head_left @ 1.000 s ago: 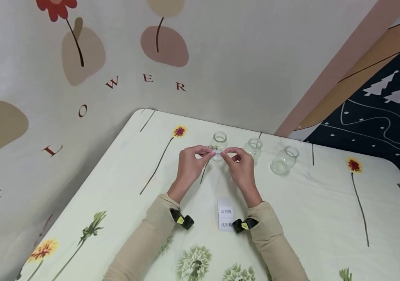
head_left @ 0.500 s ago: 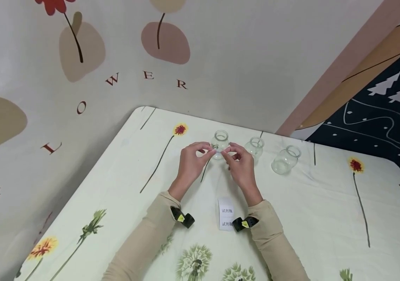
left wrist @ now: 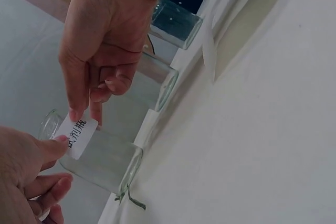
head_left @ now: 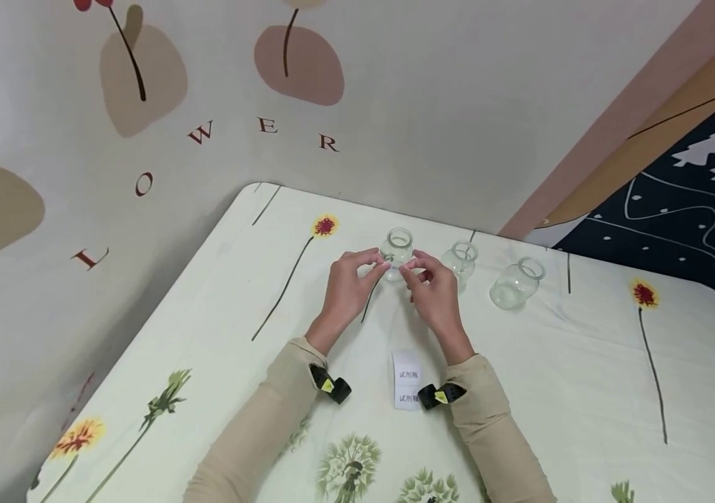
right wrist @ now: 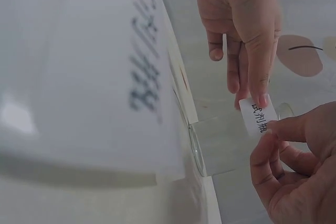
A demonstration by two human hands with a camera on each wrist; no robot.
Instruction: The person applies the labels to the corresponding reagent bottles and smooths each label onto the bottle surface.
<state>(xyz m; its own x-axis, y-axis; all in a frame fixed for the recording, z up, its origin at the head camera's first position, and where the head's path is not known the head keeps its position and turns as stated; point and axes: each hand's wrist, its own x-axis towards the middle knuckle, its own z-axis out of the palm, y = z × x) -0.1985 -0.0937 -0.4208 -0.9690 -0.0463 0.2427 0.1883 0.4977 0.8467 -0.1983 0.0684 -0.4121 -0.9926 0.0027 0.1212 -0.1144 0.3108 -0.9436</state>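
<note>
Both hands work at a small white label [left wrist: 79, 137] printed with dark characters. My left hand [head_left: 348, 286] pinches one end, its thumb on the printed face. My right hand [head_left: 436, 290] pinches the other end between thumb and finger. Right behind the label stands the leftmost glass jar [head_left: 399, 241], upright and uncapped, with a wide rim. In the right wrist view the label [right wrist: 257, 114] overlaps the jar's side near its neck. Fingertips cover the label's ends, and fingers of both hands reach toward the jar's sides.
Two more glass jars stand to the right, one [head_left: 466, 255] just beyond my right hand and another [head_left: 517, 283] farther out. A strip of printed labels [head_left: 406, 363] lies on the flower-patterned tablecloth [head_left: 584, 391] between my forearms. A patterned wall hanging [head_left: 433, 140] rises behind the table.
The head view has shifted slightly, so the table sits a little higher in it. Both hands keep their pinch on the label at the jar's front, with only small finger movements.
</note>
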